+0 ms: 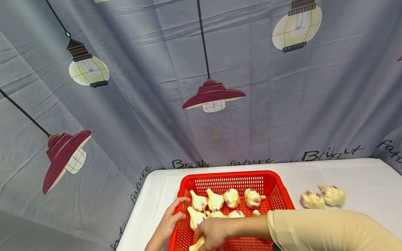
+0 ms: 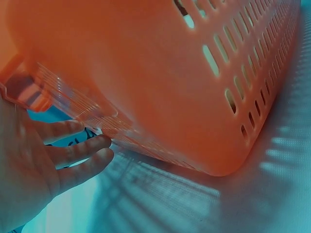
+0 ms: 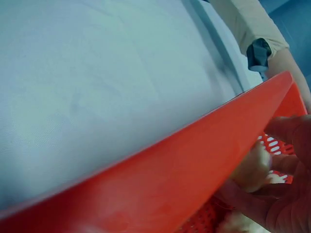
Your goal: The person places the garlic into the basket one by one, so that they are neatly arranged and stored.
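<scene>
A red slotted plastic basket (image 1: 230,174) holds several garlic bulbs (image 1: 215,199), pale with purple streaks. My left hand (image 1: 168,223) grips the basket's left rim; in the left wrist view several fingers (image 2: 80,153) extend along the outside, beneath the rim. My right hand (image 1: 214,232) reaches across inside the basket, near its front left. It holds one garlic bulb (image 1: 197,244), whose stem points toward the lower left. In the right wrist view, fingers and thumb surround that bulb (image 3: 253,169) just behind the basket wall. My right forearm hides the basket's front right part.
Two more garlic bulbs (image 1: 322,196) lie side by side on the white-covered table (image 1: 370,177), right of the basket. Behind the table hangs a grey curtain (image 1: 220,136) printed with lamps and lettering.
</scene>
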{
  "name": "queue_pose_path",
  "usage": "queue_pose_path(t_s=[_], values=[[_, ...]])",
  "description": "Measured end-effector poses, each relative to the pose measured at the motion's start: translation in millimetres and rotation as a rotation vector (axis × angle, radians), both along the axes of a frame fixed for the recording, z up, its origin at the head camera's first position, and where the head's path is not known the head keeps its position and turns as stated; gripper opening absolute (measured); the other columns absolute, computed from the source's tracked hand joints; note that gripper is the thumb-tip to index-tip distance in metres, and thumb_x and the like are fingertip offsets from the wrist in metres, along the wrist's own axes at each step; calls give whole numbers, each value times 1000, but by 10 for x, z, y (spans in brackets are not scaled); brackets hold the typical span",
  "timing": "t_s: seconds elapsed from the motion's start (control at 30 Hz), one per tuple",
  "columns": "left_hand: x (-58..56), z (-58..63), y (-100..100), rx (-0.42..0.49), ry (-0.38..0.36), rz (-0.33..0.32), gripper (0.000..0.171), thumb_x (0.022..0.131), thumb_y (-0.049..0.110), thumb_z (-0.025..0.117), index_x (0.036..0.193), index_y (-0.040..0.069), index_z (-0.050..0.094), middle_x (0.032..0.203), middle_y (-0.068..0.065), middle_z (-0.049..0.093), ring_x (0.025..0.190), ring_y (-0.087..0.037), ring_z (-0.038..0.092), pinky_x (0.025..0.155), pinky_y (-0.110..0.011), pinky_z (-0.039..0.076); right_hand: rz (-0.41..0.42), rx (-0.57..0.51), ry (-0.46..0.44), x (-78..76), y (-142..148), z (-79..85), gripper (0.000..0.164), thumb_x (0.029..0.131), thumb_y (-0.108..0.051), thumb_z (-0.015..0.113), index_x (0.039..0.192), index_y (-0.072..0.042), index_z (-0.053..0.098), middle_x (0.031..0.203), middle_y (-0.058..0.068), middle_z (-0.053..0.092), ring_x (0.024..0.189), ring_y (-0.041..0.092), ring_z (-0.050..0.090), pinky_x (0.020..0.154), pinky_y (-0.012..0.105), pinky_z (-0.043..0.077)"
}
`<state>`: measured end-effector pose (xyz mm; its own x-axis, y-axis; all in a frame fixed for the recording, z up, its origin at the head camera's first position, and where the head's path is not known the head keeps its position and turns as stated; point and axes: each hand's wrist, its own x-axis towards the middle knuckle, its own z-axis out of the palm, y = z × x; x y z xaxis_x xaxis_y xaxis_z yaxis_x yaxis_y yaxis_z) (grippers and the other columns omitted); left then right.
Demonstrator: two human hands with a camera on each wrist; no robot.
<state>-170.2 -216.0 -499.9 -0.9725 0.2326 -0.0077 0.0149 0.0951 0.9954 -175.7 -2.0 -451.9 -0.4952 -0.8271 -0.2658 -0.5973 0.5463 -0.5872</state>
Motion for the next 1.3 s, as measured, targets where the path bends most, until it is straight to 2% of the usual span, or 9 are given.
queue_pose_path(t_s=[0.2, 0.4, 0.57, 0.67, 0.8, 0.93, 1.03, 1.17, 1.3], values=[[23, -11, -23, -2, 11, 5, 50, 86, -3, 50, 136, 0, 51, 134, -28, 48, 102, -27, 59, 78, -35, 57, -23, -17, 38, 15, 41, 112, 17, 85, -25, 76, 100, -18, 77, 76, -15, 57, 72, 1, 53, 66, 21, 46], [28, -18, -27, 8, 1, 8, 51, 86, -3, 50, 137, 1, 50, 135, -28, 47, 103, -28, 59, 77, -37, 58, -24, -48, -3, -2, 128, 198, 15, 86, -27, 78, 97, -17, 74, 70, -14, 52, 66, 3, 47, 60, 22, 42], [27, -16, -22, 19, -4, 1, 51, 86, -4, 49, 137, 0, 49, 134, -27, 48, 100, -27, 60, 76, -36, 57, -82, -96, 1, -18, 167, 293, 16, 85, -28, 79, 95, -16, 73, 77, -14, 60, 70, 0, 54, 63, 22, 47], [24, -18, -19, 18, 2, -1, 51, 86, -4, 49, 137, 0, 49, 132, -27, 49, 98, -26, 60, 75, -35, 57, -116, -117, 28, -43, 192, 366, 18, 85, -30, 79, 96, -16, 73, 82, -11, 64, 73, 0, 56, 66, 22, 49], [17, -21, -20, 19, 7, 0, 51, 86, -4, 49, 137, 0, 49, 132, -27, 49, 98, -26, 60, 75, -36, 57, -119, -140, 75, -71, 252, 440, 20, 87, -31, 77, 97, -15, 71, 76, -10, 59, 66, 2, 53, 59, 23, 47], [5, -19, -19, 17, 7, 0, 51, 87, -4, 49, 137, 0, 49, 133, -27, 48, 101, -27, 60, 77, -37, 57, -131, -162, 165, -103, 343, 482, 24, 87, -34, 75, 100, -14, 72, 74, -12, 59, 62, 3, 50, 56, 24, 45], [1, -13, -11, 10, 5, 2, 50, 87, -4, 50, 137, 0, 50, 135, -27, 46, 104, -28, 58, 78, -37, 57, -181, -162, 231, -132, 426, 513, 30, 87, -37, 75, 105, -14, 73, 85, -10, 65, 70, 4, 55, 61, 27, 49], [4, -1, 5, 5, -2, 2, 50, 86, -3, 50, 136, 0, 50, 137, -27, 45, 108, -28, 57, 80, -36, 57, -250, -131, 297, -153, 540, 548, 41, 87, -41, 75, 116, -12, 71, 107, 0, 70, 93, 15, 65, 76, 37, 55], [3, 7, 15, 1, -9, -1, 50, 86, -3, 50, 137, -1, 49, 138, -27, 44, 110, -28, 56, 82, -37, 57, -314, -120, 336, -168, 654, 560, 51, 87, -42, 75, 125, -9, 68, 123, 8, 67, 113, 28, 63, 86, 47, 54]])
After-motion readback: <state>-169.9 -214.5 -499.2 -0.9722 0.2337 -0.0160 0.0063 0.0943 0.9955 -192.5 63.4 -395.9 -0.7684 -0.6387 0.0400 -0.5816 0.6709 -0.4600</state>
